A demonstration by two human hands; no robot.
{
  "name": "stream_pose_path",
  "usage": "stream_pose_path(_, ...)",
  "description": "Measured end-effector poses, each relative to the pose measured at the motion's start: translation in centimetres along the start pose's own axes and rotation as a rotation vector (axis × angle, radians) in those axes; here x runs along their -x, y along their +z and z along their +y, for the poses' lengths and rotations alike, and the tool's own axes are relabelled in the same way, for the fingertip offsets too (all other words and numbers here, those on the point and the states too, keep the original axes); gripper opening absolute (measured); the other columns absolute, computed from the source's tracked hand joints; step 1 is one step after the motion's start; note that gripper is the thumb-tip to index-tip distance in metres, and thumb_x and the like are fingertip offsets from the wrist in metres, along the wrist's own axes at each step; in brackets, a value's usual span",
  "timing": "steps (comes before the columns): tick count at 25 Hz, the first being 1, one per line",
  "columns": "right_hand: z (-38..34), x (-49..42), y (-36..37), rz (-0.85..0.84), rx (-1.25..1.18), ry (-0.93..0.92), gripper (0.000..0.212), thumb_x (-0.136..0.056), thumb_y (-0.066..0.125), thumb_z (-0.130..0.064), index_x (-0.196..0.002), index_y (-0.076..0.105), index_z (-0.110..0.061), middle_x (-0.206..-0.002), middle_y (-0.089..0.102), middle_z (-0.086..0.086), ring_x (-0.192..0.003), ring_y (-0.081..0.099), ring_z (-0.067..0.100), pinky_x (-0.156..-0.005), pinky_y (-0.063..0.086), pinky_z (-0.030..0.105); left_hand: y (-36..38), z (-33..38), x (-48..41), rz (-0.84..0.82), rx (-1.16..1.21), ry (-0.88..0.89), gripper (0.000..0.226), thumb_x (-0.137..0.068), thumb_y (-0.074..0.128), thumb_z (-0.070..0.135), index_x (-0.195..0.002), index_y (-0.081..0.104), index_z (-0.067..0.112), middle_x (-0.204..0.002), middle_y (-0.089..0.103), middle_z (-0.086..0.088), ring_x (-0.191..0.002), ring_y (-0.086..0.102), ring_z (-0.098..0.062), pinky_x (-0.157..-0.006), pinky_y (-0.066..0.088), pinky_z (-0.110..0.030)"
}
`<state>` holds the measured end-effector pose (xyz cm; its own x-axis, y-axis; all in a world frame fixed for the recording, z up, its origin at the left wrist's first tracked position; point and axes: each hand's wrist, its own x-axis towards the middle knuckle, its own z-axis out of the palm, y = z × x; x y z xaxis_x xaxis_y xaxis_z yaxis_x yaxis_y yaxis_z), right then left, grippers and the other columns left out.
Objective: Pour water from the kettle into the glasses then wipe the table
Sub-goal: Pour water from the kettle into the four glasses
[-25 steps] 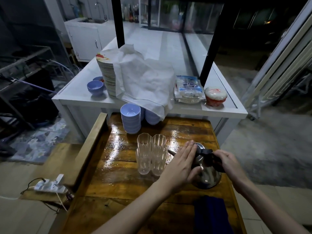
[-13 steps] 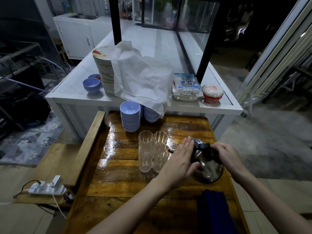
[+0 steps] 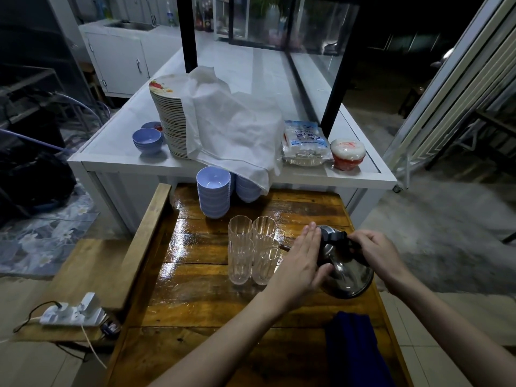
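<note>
A steel kettle [image 3: 347, 277] with a black handle is tilted to the left on the wet wooden table [image 3: 201, 305], its thin spout reaching over the near right glass [image 3: 265, 261]. My right hand [image 3: 377, 254] is closed on the black handle. My left hand [image 3: 300, 263] lies flat against the kettle's left side, fingers straight and together. Several clear ribbed glasses [image 3: 240, 247] stand in a tight cluster just left of the spout. A dark blue cloth [image 3: 354, 350] lies on the table's near right corner.
Stacked lilac bowls [image 3: 213, 191] stand behind the glasses. A white counter [image 3: 117, 160] beyond holds a pile of plates [image 3: 170, 121] under a white cloth [image 3: 234, 127], a plastic packet [image 3: 304, 143] and a red tub [image 3: 347, 153]. A power strip [image 3: 72, 312] lies on the low bench at left.
The kettle has tipped further left toward the glasses, its spout now over the near right glass. Both hands stayed on it. The view has shifted a little.
</note>
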<state>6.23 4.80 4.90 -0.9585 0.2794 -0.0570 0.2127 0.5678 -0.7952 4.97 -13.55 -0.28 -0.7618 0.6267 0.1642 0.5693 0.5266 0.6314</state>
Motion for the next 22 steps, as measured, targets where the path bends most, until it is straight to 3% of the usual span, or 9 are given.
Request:
stream_pose_path(4, -0.5, -0.1, -0.3, 0.003, 0.029, -0.01, 0.038, -0.097, 0.052, -0.023, -0.069, 0.067, -0.002, -0.069, 0.065, 0.013, -0.069, 0.059, 0.025, -0.064, 0.045, 0.038, 0.1, 0.0, -0.1, -0.008, 0.027, 0.003, 0.073, -0.099, 0.023, 0.05, -0.154, -0.006, 0.011, -0.162, -0.013, -0.003, -0.149, -0.016, -0.011, -0.121, -0.007, -0.025)
stream_pose_path(9, -0.6, -0.5, -0.6, 0.025, 0.055, -0.047, 0.04, -0.096, 0.052, -0.023, -0.072, 0.068, 0.004, -0.074, 0.066, 0.024, -0.071, 0.06, 0.037, -0.063, 0.043, 0.039, -0.1, 0.1, -0.3, -0.001, 0.037, 0.007, 0.072, -0.099, 0.019, 0.049, -0.154, -0.008, 0.01, -0.162, -0.014, -0.003, -0.149, -0.016, -0.011, -0.121, -0.008, -0.025)
stream_pose_path(13, -0.7, -0.8, -0.7, 0.016, 0.079, -0.064, 0.039, -0.096, 0.053, -0.024, -0.07, 0.069, 0.0, -0.073, 0.067, 0.021, -0.071, 0.061, 0.036, -0.063, 0.048, 0.045, 0.1, 0.0, -0.5, -0.001, 0.045, 0.002, 0.066, -0.104, 0.028, 0.035, -0.153, -0.008, 0.009, -0.162, -0.015, -0.005, -0.149, -0.017, -0.012, -0.122, -0.006, -0.028)
stream_pose_path(18, -0.9, -1.0, -0.9, 0.019, 0.096, -0.084, 0.041, -0.096, 0.053, -0.025, -0.068, 0.068, 0.0, -0.072, 0.066, 0.022, -0.072, 0.061, 0.039, -0.063, 0.048, 0.046, 0.1, 0.1, -0.6, 0.006, 0.073, -0.006, 0.067, -0.104, 0.029, 0.035, -0.153, -0.009, 0.01, -0.162, -0.016, -0.005, -0.149, -0.018, -0.012, -0.123, -0.005, -0.03)
stream_pose_path(22, -1.1, -1.1, -1.2, 0.021, 0.106, -0.093, 0.04, -0.096, 0.053, -0.024, -0.069, 0.068, 0.002, -0.072, 0.066, 0.023, -0.073, 0.061, 0.04, -0.063, 0.045, 0.04, 0.1, 0.6, -0.8, 0.023, 0.08, -0.016, 0.066, -0.104, 0.029, 0.034, -0.154, -0.008, 0.009, -0.162, -0.015, -0.005, -0.149, -0.018, -0.012, -0.121, -0.008, -0.026)
